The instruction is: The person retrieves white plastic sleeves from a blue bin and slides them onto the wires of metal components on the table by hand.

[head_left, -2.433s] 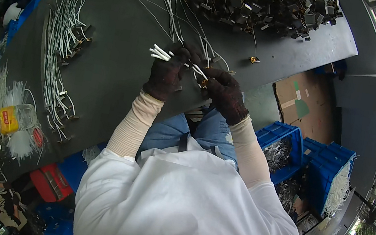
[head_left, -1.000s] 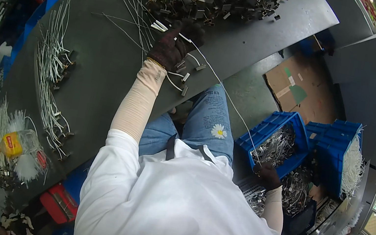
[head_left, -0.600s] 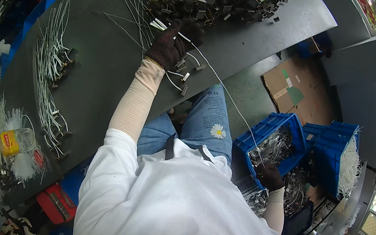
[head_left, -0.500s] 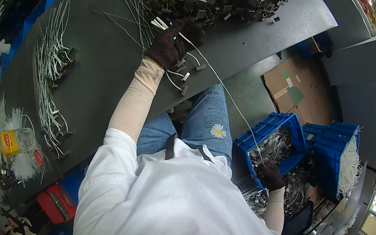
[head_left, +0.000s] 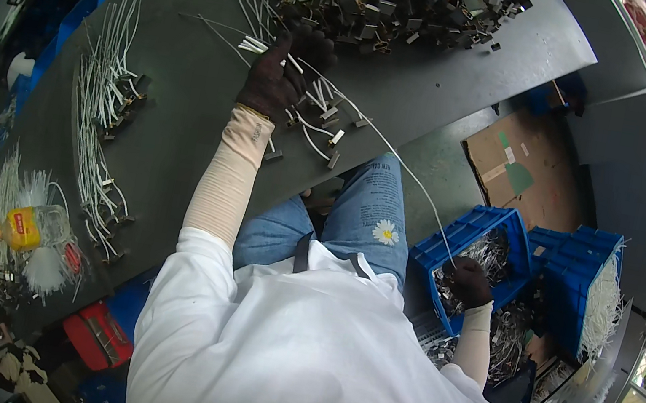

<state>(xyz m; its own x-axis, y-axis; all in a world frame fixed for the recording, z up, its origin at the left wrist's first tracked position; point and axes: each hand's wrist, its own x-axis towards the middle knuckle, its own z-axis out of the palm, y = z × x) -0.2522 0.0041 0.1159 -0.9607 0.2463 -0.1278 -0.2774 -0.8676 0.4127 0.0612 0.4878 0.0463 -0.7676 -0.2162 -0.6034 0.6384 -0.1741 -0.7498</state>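
Note:
Both my hands wear dark gloves. My left hand [head_left: 275, 78], over the dark table, is closed round a small bundle of white tubes and one end of a long white wire [head_left: 390, 146]. The wire runs down to the right across my knee. At its other end my right hand [head_left: 470, 282] is closed on it, above a blue crate [head_left: 426, 261] of silvery strands. Beside my left hand lie short white leads with small metal blocks [head_left: 323, 150]. Thin wires [head_left: 246, 5] lie just beyond it. The glove hides how the fingers hold the tubes.
A large heap of dark metal blocks [head_left: 422, 17] covers the table's far side. Bunches of white leads [head_left: 100, 104] lie at the left, near a yellow-labelled bottle [head_left: 36, 229]. Another blue crate [head_left: 574, 286] and flattened cardboard [head_left: 526, 163] are on the right.
My left hand has drawn slightly left and nearer with the tubes. My right hand has risen a little, and the wire stays stretched between them. The whole view has shifted slightly.

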